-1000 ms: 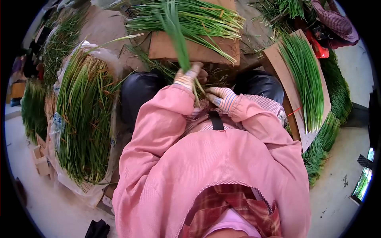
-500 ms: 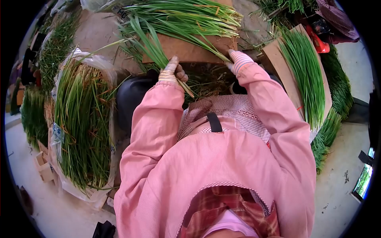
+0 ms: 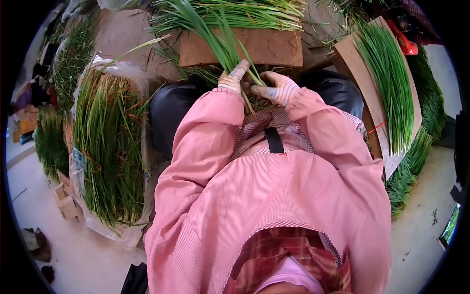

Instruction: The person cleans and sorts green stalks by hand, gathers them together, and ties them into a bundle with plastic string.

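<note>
Wearing a striped glove, my left hand point(image 3: 234, 79) is wrapped round a small bunch of garlic chives point(image 3: 223, 49). The leaves fan up and to the left, and the pale stalk ends stick out below the fist. My right hand point(image 3: 276, 88), also in a striped glove, sits close beside it, its thumb and fingers closed on the lower stalks of a few chives point(image 3: 253, 74). Just beyond both hands is a brown wooden board point(image 3: 240, 49) with a heap of chives point(image 3: 235, 17) lying across it.
A plastic-lined container point(image 3: 142, 215) full of chives with browned leaves stands at my left. On my right, a slanted board point(image 3: 364, 78) carries a neat bundle of chives point(image 3: 391, 83). More bundles point(image 3: 406, 181) lie beside it. My dark-covered knees point(image 3: 174, 112) flank my hands.
My right hand has come left and down from the board's edge, bringing its chives next to my left hand. My left hand has moved slightly right with the bunch. The view has shifted slightly.
</note>
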`<state>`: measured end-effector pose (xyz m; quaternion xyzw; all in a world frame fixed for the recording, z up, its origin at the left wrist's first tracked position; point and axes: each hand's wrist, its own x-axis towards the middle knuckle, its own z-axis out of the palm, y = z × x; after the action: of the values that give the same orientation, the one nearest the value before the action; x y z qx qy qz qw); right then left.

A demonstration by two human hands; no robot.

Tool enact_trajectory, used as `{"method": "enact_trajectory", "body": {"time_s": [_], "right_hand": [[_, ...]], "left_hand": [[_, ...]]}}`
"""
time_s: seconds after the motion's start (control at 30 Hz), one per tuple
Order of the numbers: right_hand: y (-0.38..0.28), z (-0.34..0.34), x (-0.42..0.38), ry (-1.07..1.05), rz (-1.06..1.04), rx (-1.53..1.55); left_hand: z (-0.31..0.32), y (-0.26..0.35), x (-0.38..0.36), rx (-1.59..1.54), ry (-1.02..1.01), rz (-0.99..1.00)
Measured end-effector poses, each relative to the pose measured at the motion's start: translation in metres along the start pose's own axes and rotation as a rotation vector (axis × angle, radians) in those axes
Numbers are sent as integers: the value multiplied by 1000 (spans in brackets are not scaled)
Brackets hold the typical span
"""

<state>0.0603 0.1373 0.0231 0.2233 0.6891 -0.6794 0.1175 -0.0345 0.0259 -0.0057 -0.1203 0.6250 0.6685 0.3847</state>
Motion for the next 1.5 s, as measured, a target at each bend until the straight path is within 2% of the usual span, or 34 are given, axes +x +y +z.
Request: {"method": "enact_trajectory", "body": {"time_s": [0.07, 0.1, 0.2, 0.3, 0.33, 0.37, 0.4, 0.47, 0.5, 0.57, 0.67, 0.7, 0.73, 0.77, 0.8, 0.83, 0.87, 0.9, 0.93, 1.0, 1.03, 1.07, 1.1, 1.13, 1.2, 1.23, 1.27, 1.33, 1.37, 1.4, 1.43, 1.47, 1.5], "right_hand": [[-12, 9, 5, 22, 142, 402], [-5, 13, 14, 57, 92, 627], [7, 13, 24, 98, 116, 726], [7, 6, 27, 44, 121, 648], [12, 4, 32, 43, 123, 647], [22, 2, 39, 57, 44, 490], [27, 3, 42, 71, -36, 334], [21, 4, 41, 90, -57, 274], [17, 5, 41, 115, -2, 301], [8, 3, 37, 232, 96, 319], [31, -8, 46, 274, -64, 213], [21, -6, 33, 284, 13, 119], [17, -3, 23, 311, -51, -139], [38, -10, 24, 255, -308, -445], [66, -16, 27, 197, -558, -759], [82, -15, 23, -8, -278, -739], [84, -17, 15, -101, -137, -721], [85, -18, 8, -189, 7, -712], [75, -21, 2, -173, -33, -829], [52, -26, -5, -151, -106, -1053], [34, -26, -8, -143, -142, -1160], [12, -30, -10, 122, -288, -1096], [-1, -40, -1, 284, -410, -1045], [-3, -53, 16, 377, -376, -1076], [-8, -71, 31, 655, -383, -1219], [-17, -68, 33, 617, -148, -1248], [-23, -59, 33, 451, 31, -1297], [-38, -42, 11, 62, -286, -1264], [-47, -41, 4, -131, -236, -1049], [-53, -42, 1, -312, -185, -828], [-45, -52, 6, -62, -366, -904], [-49, -65, 19, 178, -389, -1057], [-31, -91, 42, 393, -472, -837]], "left_hand": [[-3, -6, 1, -9, -94, 96], [-1, -2, -6, -92, -76, 63], [-4, 4, -9, -173, -41, 32], [-8, 6, -8, -178, -118, 38], [-9, 3, -5, -86, -99, 80], [-10, 0, 1, 5, -80, 123], [-14, -19, 24, -6, -117, 386], [-16, -20, 19, -74, -167, 280], [-18, -16, 18, -76, -166, 281], [-23, -5, 17, 93, -107, 94], [-30, -9, 16, -75, -117, 184], [-47, -15, 37, -230, -139, 171], [-46, -3, 29, -298, -59, 280], [-45, 11, 20, -357, 17, 393], [-42, 35, -7, -455, 7, 548], [-61, 41, 12, -309, 94, 670], [-46, 64, -21, -314, 258, 892], [-47, 76, -19, -376, 233, 1000], [-39, 92, -39, -469, 109, 1066], [-42, 100, -39, -595, 22, 886], [-48, 102, -25, -554, -33, 881], [-46, 90, -18, -508, -79, 880], [-42, 81, -13, -647, -197, 652], [-40, 71, -6, -774, -312, 416], [-38, 53, 8, -871, -550, 193], [-39, 53, 18, -887, -935, 183], [-38, 50, 25, -888, -942, 188], [-27, 59, 12, -853, -632, 278], [-23, 63, 10, -718, -588, 471], [-18, 66, 9, -721, -593, 472], [-13, 69, 8, -586, -352, 602], [-9, 71, 7, -449, -107, 722], [-9, 73, 6, -527, -126, 706]]}}
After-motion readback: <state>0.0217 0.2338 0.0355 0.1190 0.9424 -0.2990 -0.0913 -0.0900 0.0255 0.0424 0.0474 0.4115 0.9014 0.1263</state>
